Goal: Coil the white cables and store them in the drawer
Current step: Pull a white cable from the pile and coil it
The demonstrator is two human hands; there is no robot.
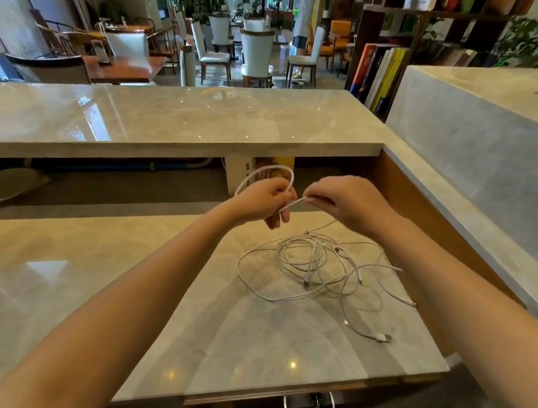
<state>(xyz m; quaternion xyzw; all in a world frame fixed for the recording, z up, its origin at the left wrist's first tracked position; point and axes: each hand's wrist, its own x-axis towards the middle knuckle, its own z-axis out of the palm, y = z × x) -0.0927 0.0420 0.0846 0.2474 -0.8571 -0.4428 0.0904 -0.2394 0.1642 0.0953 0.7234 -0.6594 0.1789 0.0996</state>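
My left hand (266,200) grips a loop of white cable (271,171) that arches up above its knuckles. My right hand (342,201) pinches the same cable's free stretch just right of the left hand. Both hands hover over the back of the marble desk (133,274). Below them a tangle of several white cables (314,262) lies loose on the desk, with plugs trailing toward the right front (382,337). The drawer's metal handle (308,404) shows under the desk's front edge; its inside is hidden.
A raised marble counter (185,118) runs across behind the desk, with a yellow-and-white box (241,171) in the gap beneath it. A marble wall (470,145) and wooden side panel close off the right. Chairs, tables and a bookshelf stand beyond.
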